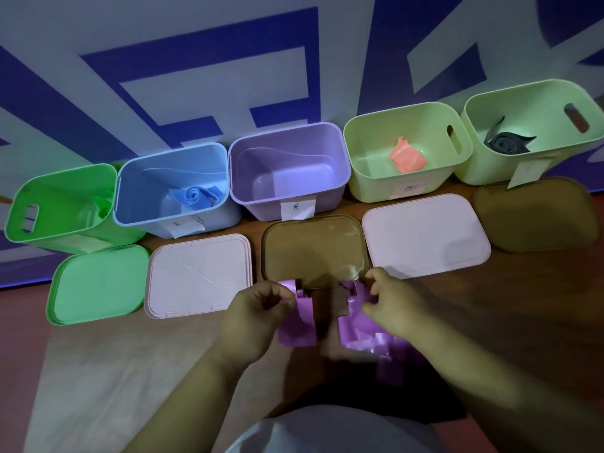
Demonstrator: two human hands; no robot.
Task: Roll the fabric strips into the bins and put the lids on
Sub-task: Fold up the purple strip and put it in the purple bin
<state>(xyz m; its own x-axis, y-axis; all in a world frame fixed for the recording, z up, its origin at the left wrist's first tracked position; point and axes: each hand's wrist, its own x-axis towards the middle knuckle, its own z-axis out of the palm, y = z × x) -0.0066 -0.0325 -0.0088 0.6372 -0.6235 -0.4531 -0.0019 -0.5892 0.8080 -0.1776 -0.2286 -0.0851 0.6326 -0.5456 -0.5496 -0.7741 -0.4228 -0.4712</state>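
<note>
A purple fabric strip [356,331] hangs tangled between my hands, low over the wooden floor. My left hand [258,313] pinches its left end, and my right hand [389,305] grips the bunched right part. Straight behind them stands a purple bin [333,178] with nothing in it, and a brown lid [313,246] lies in front of that bin. The blue bin [130,197] holds a rolled blue strip [196,196]. An orange strip [408,156] lies in one light green bin [356,152], a dark grey roll [506,142] in another [474,125].
A green bin [19,207] at far left leans on its side with green fabric inside. Lids lie in a row before the bins: green [98,286], pink [199,276], pink [425,233], brown [536,214]. A blue-and-white wall rises behind the bins.
</note>
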